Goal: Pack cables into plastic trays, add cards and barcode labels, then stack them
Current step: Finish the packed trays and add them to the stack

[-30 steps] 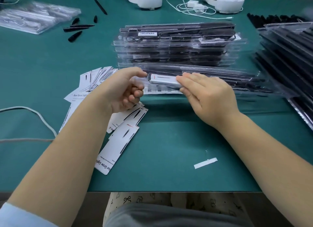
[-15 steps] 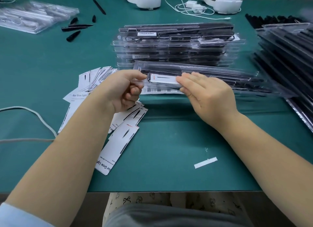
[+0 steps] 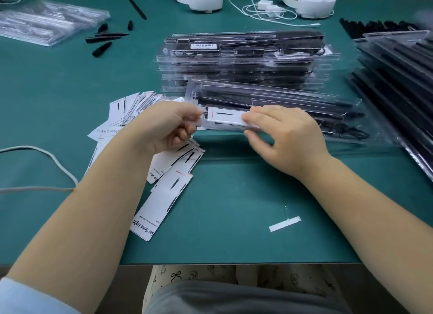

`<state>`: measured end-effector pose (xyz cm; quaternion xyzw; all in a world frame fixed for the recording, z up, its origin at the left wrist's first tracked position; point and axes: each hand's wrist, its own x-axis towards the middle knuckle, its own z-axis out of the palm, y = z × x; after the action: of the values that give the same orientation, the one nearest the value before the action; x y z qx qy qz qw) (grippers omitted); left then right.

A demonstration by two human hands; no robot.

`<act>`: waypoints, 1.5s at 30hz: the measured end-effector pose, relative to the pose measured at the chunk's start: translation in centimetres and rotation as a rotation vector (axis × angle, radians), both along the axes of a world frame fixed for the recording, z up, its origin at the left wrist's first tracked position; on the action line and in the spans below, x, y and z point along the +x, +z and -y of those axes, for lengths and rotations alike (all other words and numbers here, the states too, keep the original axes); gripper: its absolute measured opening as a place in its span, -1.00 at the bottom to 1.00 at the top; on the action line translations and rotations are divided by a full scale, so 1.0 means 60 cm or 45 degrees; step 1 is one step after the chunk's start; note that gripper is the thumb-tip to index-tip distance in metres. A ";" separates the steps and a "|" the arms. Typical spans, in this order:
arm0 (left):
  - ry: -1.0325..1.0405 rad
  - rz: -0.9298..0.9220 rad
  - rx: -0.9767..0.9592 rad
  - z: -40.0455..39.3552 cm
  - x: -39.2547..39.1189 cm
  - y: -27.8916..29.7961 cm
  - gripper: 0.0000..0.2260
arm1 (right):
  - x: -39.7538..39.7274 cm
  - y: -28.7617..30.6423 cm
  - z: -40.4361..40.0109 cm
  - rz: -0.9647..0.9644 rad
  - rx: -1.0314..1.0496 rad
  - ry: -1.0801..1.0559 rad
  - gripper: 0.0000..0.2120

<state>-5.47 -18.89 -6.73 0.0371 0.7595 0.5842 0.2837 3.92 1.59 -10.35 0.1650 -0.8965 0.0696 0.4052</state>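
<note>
A clear plastic tray (image 3: 276,98) with black cables lies tilted at the table's middle, its near end raised. A white card (image 3: 225,118) with a black mark sits on the tray's near left end. My left hand (image 3: 168,128) pinches the tray's left tip between thumb and fingers. My right hand (image 3: 283,135) lies over the card's right end, fingers straight and pressing it down. Behind stands a stack of packed trays (image 3: 241,63) with a barcode label (image 3: 203,46) on top.
Loose white cards (image 3: 168,173) are fanned under my left wrist. A white label strip (image 3: 284,224) lies near the front edge. Black trays (image 3: 403,79) pile at the right, empty clear trays (image 3: 46,21) at the far left, black tips (image 3: 103,39) beside them, a grey cable (image 3: 46,156) on the left.
The tray's near end and both hands have lifted slightly. My right fingers slid a little along the card. The grip is unchanged.
</note>
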 end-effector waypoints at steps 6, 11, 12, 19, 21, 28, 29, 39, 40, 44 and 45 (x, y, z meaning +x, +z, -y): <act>-0.062 -0.045 -0.025 0.002 0.001 0.003 -0.61 | -0.008 -0.001 0.001 0.187 0.090 -0.169 -0.57; -0.025 -0.016 0.007 -0.001 0.004 0.011 -0.72 | -0.009 -0.001 0.007 0.084 0.104 -0.206 -0.65; -0.023 -0.012 0.005 -0.001 0.004 0.013 -0.71 | -0.008 -0.001 0.007 0.077 0.104 -0.209 -0.65; 0.106 -0.056 0.040 -0.005 0.006 0.008 -0.84 | -0.009 -0.001 0.012 0.122 0.112 -0.238 -0.66; 0.111 -0.055 0.055 -0.006 0.006 0.006 -0.83 | -0.007 0.000 0.011 0.139 0.113 -0.242 -0.64; 0.114 -0.056 0.017 -0.007 0.009 0.006 -0.81 | -0.013 0.004 0.028 0.070 0.174 -0.205 -0.66; 0.116 -0.055 0.014 -0.007 0.009 0.005 -0.81 | -0.015 0.005 0.029 0.056 0.157 -0.182 -0.69; 0.270 -1.184 -0.465 0.001 0.016 0.013 -0.59 | -0.014 0.034 0.021 0.179 0.156 -0.143 -0.74; 0.281 -1.313 -0.395 0.007 0.016 0.016 -0.74 | -0.014 0.043 0.022 0.308 0.192 -0.150 -0.74; -0.106 -1.192 0.123 0.025 0.011 0.023 -0.56 | -0.037 0.102 0.006 0.650 0.275 -0.211 -0.71; -0.218 -1.138 0.148 0.025 0.010 0.022 -0.52 | -0.045 0.123 0.003 0.682 0.260 -0.204 -0.74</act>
<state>-4.88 -20.42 -5.41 0.3638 0.7677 0.5269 -0.0273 1.22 1.43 -2.99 0.1092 -0.9841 -0.0121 0.1398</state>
